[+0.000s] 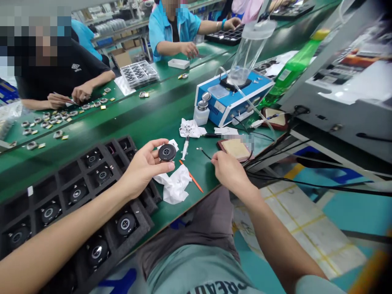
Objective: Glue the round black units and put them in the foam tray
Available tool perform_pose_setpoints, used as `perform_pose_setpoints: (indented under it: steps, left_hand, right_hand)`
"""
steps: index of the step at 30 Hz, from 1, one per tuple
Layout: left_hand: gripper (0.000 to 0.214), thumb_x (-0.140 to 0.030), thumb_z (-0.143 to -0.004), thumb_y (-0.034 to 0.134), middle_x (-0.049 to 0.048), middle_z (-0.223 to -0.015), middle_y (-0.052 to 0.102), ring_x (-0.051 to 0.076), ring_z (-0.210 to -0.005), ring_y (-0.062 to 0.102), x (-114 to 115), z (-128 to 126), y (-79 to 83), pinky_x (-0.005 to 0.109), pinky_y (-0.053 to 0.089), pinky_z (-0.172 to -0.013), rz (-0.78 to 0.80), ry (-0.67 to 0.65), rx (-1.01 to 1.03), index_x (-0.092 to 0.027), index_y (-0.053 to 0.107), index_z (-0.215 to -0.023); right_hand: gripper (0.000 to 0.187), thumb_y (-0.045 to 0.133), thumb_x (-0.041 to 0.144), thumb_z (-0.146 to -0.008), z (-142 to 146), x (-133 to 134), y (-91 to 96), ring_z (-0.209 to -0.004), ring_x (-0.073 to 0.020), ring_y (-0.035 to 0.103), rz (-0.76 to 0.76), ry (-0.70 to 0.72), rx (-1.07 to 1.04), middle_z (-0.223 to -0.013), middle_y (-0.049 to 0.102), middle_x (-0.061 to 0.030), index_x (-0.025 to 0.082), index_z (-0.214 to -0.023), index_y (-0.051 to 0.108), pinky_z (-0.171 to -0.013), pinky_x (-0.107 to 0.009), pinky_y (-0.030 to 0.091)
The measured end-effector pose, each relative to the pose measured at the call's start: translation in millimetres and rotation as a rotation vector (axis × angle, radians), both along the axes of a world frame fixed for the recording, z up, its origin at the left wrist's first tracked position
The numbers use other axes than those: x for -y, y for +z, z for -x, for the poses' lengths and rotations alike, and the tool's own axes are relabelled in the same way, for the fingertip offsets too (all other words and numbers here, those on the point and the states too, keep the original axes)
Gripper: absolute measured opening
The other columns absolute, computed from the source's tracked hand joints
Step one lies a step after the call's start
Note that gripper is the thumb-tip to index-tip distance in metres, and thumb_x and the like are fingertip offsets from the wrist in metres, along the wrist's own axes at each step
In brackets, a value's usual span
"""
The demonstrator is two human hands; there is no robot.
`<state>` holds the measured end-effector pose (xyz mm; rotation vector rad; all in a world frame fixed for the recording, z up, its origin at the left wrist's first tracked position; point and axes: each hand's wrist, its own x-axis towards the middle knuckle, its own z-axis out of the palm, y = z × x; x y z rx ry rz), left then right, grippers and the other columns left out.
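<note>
While the left hand grips a round black disc, the right hand pinches a thin wire.

Green-matted worktop bears a black foam compartment tray, crumpled white wipe, orange plastic pick, clear syringe, blue-and-white bench unit

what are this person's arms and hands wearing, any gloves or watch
No gloves: the left hand and right hand are bare, and neither forearm shows a watch or band. The short sleeve is pale grey-green, matching the T-shirt, which has dark lettering on its front.
</note>
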<state>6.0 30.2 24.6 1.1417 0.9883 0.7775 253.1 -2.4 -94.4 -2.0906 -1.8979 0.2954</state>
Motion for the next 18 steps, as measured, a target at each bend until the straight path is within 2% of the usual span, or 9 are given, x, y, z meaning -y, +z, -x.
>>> perform_pose_setpoints:
  steps: [2,5,9,13,18]
  left_hand:
    - [0.067,-0.013,-0.065,0.091,-0.0004,-0.095,0.072,0.009,-0.08,0.067,-1.9,-3.1,-8.5,0.02,0.053,-0.074,0.007,-0.026,0.015,-0.019,0.057,-0.123]
    - [0.069,-0.012,-0.064,0.091,-0.0006,-0.094,0.071,0.009,-0.079,0.065,-3.9,-2.1,-18.6,0.02,0.053,-0.073,0.012,-0.035,-0.015,-0.018,0.057,-0.124]
    - [0.065,-0.013,-0.067,0.089,0.0013,-0.097,0.072,0.011,-0.08,0.066,-4.0,0.2,-23.9,0.023,0.053,-0.074,0.012,-0.055,-0.09,-0.018,0.059,-0.124]
    - [0.063,-0.013,-0.067,0.087,0.002,-0.097,0.071,0.013,-0.079,0.067,-3.4,0.3,-25.4,0.026,0.054,-0.072,-0.026,-0.05,-0.111,-0.019,0.059,-0.124]
    - [0.065,-0.012,-0.065,0.087,0.0031,-0.099,0.072,0.016,-0.083,0.069,-2.5,0.7,-26.8,0.03,0.055,-0.076,-0.049,-0.042,-0.106,-0.019,0.059,-0.123]
  right_hand:
    - [0.021,0.043,0.017,-0.1,-5.0,9.2,3.6,-0.082,-0.0235,0.07,-0.068,-0.014,-0.105,-0.093,0.076,-0.0098,0.015,-0.11,0.061,-0.07,-0.033,0.046]
    - [0.022,0.049,0.023,-0.1,-3.4,21.3,13.1,-0.075,-0.0195,0.07,-0.304,0.093,-0.326,-0.09,0.076,-0.0044,0.019,-0.119,0.06,-0.067,-0.031,0.048]
    - [0.017,0.053,0.022,-0.1,10.2,27.7,30.2,-0.085,-0.0196,0.072,-0.581,0.259,-0.375,-0.097,0.077,-0.0055,0.023,-0.111,0.066,-0.075,-0.032,0.052]
    - [0.011,0.058,0.016,-0.095,20.3,27.8,41.6,-0.077,-0.0196,0.068,-0.621,0.318,-0.34,-0.084,0.073,-0.0042,0.022,-0.098,0.067,-0.072,-0.034,0.051]
    - [0.011,0.061,0.019,-0.096,26.9,24.6,43.2,-0.067,-0.0172,0.063,-0.614,0.363,-0.313,-0.075,0.067,-0.0026,0.021,-0.101,0.071,-0.062,-0.032,0.047]
